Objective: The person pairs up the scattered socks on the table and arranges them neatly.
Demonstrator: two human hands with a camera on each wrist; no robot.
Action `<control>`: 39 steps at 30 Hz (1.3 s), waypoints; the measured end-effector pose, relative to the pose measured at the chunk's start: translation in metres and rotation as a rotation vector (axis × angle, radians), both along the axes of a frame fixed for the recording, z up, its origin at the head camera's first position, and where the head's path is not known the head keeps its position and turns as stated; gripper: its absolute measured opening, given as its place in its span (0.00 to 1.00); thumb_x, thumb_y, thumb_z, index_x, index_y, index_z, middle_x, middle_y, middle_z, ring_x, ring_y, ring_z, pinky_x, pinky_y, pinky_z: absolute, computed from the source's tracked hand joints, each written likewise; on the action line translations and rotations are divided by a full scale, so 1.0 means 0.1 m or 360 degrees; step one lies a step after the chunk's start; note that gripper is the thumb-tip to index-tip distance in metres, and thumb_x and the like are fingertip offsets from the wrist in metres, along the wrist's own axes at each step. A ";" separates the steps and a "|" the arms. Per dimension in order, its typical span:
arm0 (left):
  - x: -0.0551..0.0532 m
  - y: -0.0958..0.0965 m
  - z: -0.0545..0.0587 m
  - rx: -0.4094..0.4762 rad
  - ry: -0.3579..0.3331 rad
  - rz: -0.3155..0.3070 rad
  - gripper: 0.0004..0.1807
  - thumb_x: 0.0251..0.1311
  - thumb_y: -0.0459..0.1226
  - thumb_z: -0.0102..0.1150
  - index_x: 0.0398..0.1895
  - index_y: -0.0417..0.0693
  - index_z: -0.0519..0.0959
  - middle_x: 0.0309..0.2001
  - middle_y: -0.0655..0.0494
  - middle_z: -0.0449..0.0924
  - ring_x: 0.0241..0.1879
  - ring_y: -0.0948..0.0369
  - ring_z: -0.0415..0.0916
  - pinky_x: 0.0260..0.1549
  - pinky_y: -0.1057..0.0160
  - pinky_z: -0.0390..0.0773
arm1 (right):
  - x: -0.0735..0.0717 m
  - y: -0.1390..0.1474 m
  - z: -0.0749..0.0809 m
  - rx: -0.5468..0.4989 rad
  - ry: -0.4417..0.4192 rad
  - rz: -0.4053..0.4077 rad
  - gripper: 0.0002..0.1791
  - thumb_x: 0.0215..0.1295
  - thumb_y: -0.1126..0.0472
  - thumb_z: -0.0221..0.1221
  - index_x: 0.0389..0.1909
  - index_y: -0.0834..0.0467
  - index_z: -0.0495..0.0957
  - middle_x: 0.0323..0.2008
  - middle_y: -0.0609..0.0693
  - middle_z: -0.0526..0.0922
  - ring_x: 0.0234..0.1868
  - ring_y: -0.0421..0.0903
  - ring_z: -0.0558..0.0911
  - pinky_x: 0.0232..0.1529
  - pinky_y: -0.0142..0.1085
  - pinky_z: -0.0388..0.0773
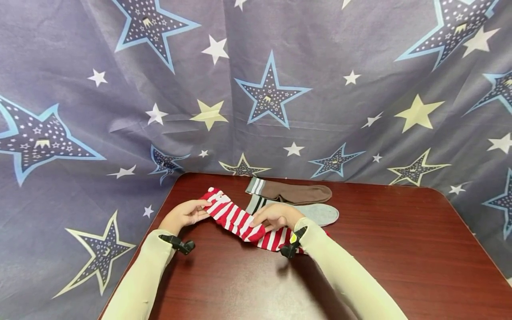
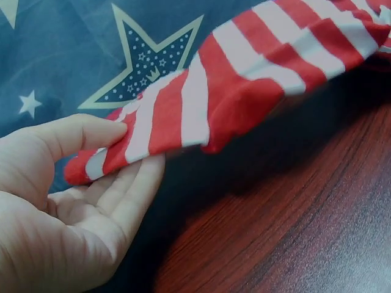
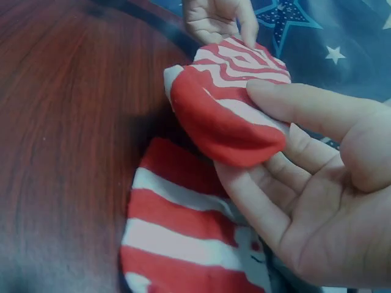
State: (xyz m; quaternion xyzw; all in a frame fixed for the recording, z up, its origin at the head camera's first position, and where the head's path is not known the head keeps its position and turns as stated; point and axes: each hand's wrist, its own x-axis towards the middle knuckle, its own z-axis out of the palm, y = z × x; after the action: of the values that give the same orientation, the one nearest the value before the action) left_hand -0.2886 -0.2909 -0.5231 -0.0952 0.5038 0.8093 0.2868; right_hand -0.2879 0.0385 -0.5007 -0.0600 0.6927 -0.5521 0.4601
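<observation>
A red-and-white striped sock (image 1: 231,216) is held above the table between the two hands. My left hand (image 1: 186,216) pinches its far-left end, thumb on top and fingers beneath in the left wrist view. At the other end, my right hand (image 1: 275,216) pinches the sock near its solid red tip (image 3: 226,125). Below the right hand a second red-and-white striped sock (image 3: 183,213) lies on the table; the right hand and wrist cover part of it in the head view.
Behind the right hand lie a grey sock (image 1: 322,215) with black bands and a brown sock (image 1: 300,192) with white stripes. The dark red table (image 1: 400,249) meets a star-patterned cloth (image 1: 256,142) at its back and left.
</observation>
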 end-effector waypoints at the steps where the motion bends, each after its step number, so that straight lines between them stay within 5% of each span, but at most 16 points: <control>1: 0.00 -0.01 -0.01 0.0009 0.0022 -0.0039 0.13 0.58 0.30 0.70 0.44 0.41 0.77 0.38 0.53 0.88 0.41 0.59 0.86 0.47 0.62 0.87 | -0.01 0.02 0.00 -0.0002 0.0002 0.0000 0.03 0.66 0.67 0.63 0.38 0.57 0.80 0.40 0.47 0.82 0.42 0.43 0.81 0.43 0.32 0.82; 5: 0.01 -0.03 -0.01 -0.0001 0.0048 -0.0108 0.14 0.55 0.29 0.73 0.42 0.39 0.78 0.39 0.51 0.88 0.42 0.59 0.86 0.49 0.61 0.86 | -0.03 0.12 0.04 -0.0054 -0.0021 -0.0013 0.05 0.68 0.67 0.61 0.41 0.57 0.80 0.41 0.47 0.83 0.43 0.43 0.81 0.43 0.34 0.82; 8: 0.06 0.03 0.06 -0.0113 0.0049 -0.0087 0.06 0.64 0.27 0.63 0.41 0.42 0.79 0.38 0.53 0.88 0.41 0.60 0.86 0.50 0.61 0.86 | -0.05 0.21 0.08 -0.0131 -0.0042 0.0015 0.06 0.70 0.69 0.58 0.44 0.58 0.81 0.39 0.46 0.85 0.42 0.42 0.83 0.43 0.35 0.83; 11: 0.07 0.06 0.09 -0.0179 0.0081 -0.0113 0.09 0.71 0.25 0.50 0.43 0.45 0.78 0.38 0.55 0.88 0.41 0.62 0.86 0.51 0.62 0.85 | -0.06 0.30 0.13 -0.0184 -0.0046 0.0037 0.08 0.71 0.71 0.56 0.42 0.58 0.81 0.35 0.45 0.87 0.40 0.41 0.84 0.43 0.34 0.82; 16: 0.06 0.13 0.09 -0.0201 0.0180 -0.0179 0.12 0.72 0.24 0.48 0.47 0.47 0.76 0.39 0.57 0.88 0.42 0.63 0.85 0.50 0.63 0.85 | -0.09 0.47 0.19 -0.0220 -0.0035 0.0025 0.09 0.71 0.72 0.55 0.39 0.57 0.81 0.34 0.45 0.86 0.40 0.40 0.84 0.49 0.37 0.83; 26: 0.02 0.36 0.19 -0.0243 0.0278 -0.0271 0.13 0.72 0.24 0.47 0.51 0.45 0.77 0.40 0.56 0.88 0.42 0.62 0.86 0.52 0.62 0.85 | -0.11 0.89 0.30 -0.0235 0.0031 0.0098 0.18 0.75 0.71 0.51 0.63 0.69 0.74 0.40 0.45 0.88 0.44 0.38 0.85 0.55 0.36 0.82; 34: -0.01 0.56 0.26 -0.0274 0.0322 -0.0354 0.18 0.73 0.25 0.45 0.64 0.34 0.67 0.42 0.57 0.88 0.43 0.63 0.86 0.50 0.63 0.85 | -0.09 1.21 0.37 -0.0275 0.0073 0.0107 0.13 0.73 0.74 0.51 0.51 0.64 0.80 0.37 0.46 0.88 0.40 0.39 0.86 0.50 0.35 0.85; 39: 0.01 0.69 0.31 -0.0281 0.0354 -0.0436 0.17 0.73 0.25 0.45 0.63 0.35 0.68 0.43 0.58 0.87 0.44 0.62 0.85 0.59 0.57 0.82 | -0.06 1.38 0.39 -0.0245 0.0086 0.0072 0.13 0.73 0.75 0.52 0.48 0.61 0.82 0.36 0.46 0.89 0.38 0.39 0.86 0.47 0.33 0.86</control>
State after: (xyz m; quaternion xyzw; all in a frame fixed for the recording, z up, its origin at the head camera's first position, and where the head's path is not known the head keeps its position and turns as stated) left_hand -0.2874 -0.2217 -0.4926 0.0396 0.6097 0.7208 0.3273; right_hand -0.2939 0.1761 -0.4619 -0.1256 0.6588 -0.5914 0.4477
